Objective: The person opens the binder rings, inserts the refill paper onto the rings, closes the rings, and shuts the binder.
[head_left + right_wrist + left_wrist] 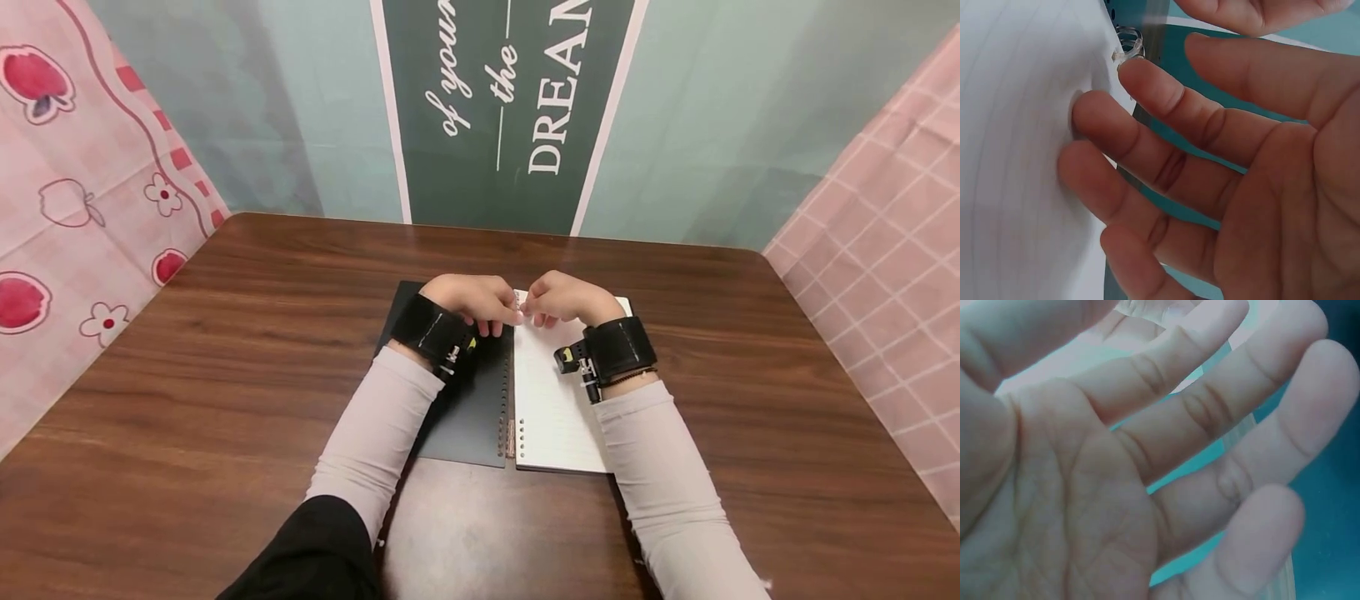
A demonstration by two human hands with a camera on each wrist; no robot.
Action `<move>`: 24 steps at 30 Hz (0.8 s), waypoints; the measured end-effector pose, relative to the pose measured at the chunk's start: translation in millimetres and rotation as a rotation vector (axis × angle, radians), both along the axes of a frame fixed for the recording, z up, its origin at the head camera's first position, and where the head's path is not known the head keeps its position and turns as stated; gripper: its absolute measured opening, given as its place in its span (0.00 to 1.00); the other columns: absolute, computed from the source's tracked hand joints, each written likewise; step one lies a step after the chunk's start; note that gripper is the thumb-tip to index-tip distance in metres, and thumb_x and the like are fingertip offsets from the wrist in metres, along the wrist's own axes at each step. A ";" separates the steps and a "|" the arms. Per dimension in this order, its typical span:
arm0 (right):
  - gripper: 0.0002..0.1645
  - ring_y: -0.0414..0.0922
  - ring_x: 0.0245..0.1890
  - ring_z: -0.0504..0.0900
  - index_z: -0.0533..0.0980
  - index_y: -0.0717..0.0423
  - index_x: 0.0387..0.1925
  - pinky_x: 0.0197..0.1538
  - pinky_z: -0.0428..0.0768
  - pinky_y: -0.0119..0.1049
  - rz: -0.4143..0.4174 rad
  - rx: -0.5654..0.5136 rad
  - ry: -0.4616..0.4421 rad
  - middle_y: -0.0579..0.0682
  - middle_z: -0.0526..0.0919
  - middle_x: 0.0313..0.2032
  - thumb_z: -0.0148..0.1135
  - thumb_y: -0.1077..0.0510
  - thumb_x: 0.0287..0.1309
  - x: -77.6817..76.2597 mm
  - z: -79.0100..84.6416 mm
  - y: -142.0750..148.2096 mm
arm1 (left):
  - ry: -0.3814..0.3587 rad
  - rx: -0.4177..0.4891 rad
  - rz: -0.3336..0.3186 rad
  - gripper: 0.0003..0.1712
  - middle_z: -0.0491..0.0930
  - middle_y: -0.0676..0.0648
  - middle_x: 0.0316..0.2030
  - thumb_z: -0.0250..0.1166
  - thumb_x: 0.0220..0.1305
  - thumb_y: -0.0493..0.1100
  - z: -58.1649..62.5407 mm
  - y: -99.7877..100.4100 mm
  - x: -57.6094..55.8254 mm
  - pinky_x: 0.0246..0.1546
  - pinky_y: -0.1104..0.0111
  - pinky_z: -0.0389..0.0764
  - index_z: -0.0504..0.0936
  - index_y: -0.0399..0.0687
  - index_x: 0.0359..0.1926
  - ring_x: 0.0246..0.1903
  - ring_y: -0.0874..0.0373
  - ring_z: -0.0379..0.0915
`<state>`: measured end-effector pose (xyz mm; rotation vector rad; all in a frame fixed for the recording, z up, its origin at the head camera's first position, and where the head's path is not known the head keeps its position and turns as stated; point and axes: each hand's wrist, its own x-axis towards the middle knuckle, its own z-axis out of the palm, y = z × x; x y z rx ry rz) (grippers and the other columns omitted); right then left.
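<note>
An open loose-leaf notebook has a dark cover [465,425] on the left and white lined pages [558,417] on the right. Rings run along its spine, and one clear binder ring [1138,45] shows in the right wrist view. My left hand [476,298] is at the top of the spine, its fingers loosely bent and spread over the dark cover. Facing it, my right hand [570,298] has its index fingertip at the ring and its thumb apart. Its middle and ring fingertips rest against the pages. The hands hide the upper rings in the head view.
The notebook lies on a brown wood-grain table [225,375]. Behind the table hangs a green cloth with white lettering [517,125]. Pink patterned cloths stand at the left [90,217] and right [885,233]. Both wrists wear black straps with small cameras.
</note>
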<state>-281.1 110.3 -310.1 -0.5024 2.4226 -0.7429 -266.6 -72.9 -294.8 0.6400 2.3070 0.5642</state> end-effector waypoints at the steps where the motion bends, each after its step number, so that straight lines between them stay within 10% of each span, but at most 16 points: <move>1: 0.13 0.46 0.30 0.80 0.79 0.66 0.38 0.37 0.76 0.35 0.007 0.008 0.004 0.50 0.80 0.24 0.53 0.60 0.68 1.2 0.3 -0.6 | 0.003 -0.004 -0.002 0.17 0.84 0.47 0.37 0.52 0.75 0.51 0.1 -0.8 0.8 0.33 0.66 0.75 0.79 0.43 0.47 0.36 0.55 0.82; 24: 0.15 0.53 0.35 0.83 0.79 0.66 0.43 0.43 0.78 0.44 0.102 0.092 0.067 0.60 0.85 0.33 0.55 0.56 0.70 26.3 20.5 3.8 | 0.045 0.035 0.030 0.17 0.82 0.48 0.33 0.54 0.74 0.49 4.8 -23.9 15.9 0.30 0.67 0.74 0.80 0.40 0.47 0.33 0.54 0.81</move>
